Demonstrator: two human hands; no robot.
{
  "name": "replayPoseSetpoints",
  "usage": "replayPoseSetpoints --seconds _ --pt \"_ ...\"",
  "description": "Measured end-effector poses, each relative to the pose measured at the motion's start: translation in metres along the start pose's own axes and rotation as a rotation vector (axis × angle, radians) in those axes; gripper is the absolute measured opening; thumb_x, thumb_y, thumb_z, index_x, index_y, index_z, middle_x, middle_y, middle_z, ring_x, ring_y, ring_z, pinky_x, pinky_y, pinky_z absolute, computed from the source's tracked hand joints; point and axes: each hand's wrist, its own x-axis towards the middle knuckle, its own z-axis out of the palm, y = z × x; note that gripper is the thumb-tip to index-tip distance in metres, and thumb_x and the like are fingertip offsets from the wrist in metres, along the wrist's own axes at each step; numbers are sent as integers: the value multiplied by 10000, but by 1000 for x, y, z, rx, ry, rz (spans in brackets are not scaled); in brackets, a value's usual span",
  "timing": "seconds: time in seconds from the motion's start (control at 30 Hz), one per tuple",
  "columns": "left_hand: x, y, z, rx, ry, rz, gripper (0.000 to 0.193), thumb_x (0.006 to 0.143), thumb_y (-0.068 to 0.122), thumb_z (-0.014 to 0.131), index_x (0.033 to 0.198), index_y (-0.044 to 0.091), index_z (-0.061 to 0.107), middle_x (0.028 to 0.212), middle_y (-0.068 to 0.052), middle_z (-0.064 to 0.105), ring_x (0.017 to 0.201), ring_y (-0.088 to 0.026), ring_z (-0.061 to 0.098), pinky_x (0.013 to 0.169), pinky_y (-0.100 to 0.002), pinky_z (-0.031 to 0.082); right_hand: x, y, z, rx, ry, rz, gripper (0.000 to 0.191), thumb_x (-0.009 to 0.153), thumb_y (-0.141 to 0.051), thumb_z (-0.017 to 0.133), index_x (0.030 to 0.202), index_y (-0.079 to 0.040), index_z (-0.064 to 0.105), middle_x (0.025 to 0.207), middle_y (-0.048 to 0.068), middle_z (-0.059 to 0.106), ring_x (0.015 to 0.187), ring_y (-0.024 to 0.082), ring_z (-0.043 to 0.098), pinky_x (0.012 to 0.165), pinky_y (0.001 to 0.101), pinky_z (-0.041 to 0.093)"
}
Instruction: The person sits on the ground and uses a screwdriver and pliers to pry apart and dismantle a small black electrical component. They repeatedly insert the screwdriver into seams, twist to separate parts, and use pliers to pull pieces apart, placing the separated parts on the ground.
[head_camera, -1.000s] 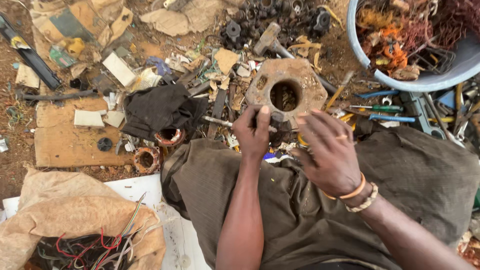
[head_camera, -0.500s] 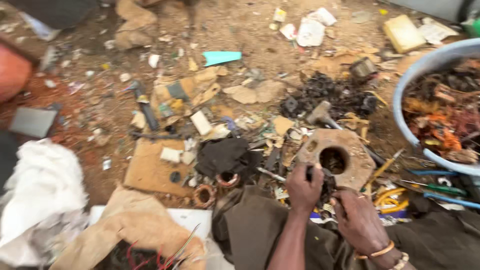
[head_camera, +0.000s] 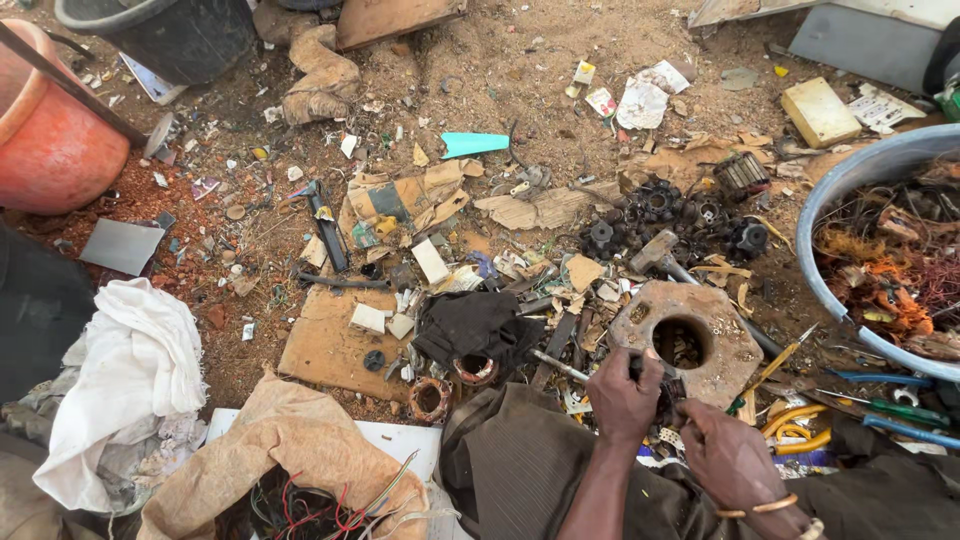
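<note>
My left hand (head_camera: 622, 398) and my right hand (head_camera: 730, 455) meet over a small dark metal part (head_camera: 668, 393) just in front of a rusty round block with a hole (head_camera: 690, 340). Both hands grip that part; its shape is mostly hidden by my fingers. My right wrist wears orange and beaded bracelets (head_camera: 768, 508). A dark brown cloth (head_camera: 520, 460) lies across my lap under my forearms. A hammer (head_camera: 660, 255) lies just beyond the block.
A grey basin of tangled wire (head_camera: 885, 260) stands at the right, with pliers and screwdrivers (head_camera: 880, 410) below it. Dark motor parts (head_camera: 660, 215), cardboard (head_camera: 330, 345), a black rag (head_camera: 470, 325), copper coils (head_camera: 432, 398), a wire sack (head_camera: 290, 470), white cloth (head_camera: 130, 380), an orange pot (head_camera: 45, 130).
The view has tilted up and away, taking in more ground beyond the block. My hands stay together by the block, now low in the view.
</note>
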Motion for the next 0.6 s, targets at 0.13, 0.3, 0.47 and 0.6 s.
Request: replayPoseSetpoints --seconds 0.13,0.3,0.47,0.6 --pt "-3 0 -1 0 -24 -132 382 978 362 656 859 0 674 798 -192 691 716 -399 676 676 -512 517 -6 -13 2 46 80 -62 217 830 -176 627 1035 -119 670 920 152 736 792 356 733 678 443 603" --pt "-1 -4 2 41 -22 -32 364 972 363 647 1013 6 702 884 -238 698 798 -460 666 691 -529 519 -6 -15 -13 -40 10 -126 310 810 -185 673 1113 -125 683 919 165 732 807 385 714 713 484 578" --pt "-6 -7 9 -134 -83 -33 364 1017 357 624 1007 -3 675 824 -212 674 766 -401 655 684 -465 499 -29 -4 -31 87 122 -152 248 874 -111 638 1112 -59 684 942 196 722 875 407 697 741 485 562" --pt "-14 -2 12 -368 -111 -168 370 1040 330 597 885 -4 639 691 -95 600 647 -191 544 602 -374 447 -48 -16 -31 212 201 -167 373 850 -29 645 1222 -17 665 1017 215 726 901 406 705 743 460 574"
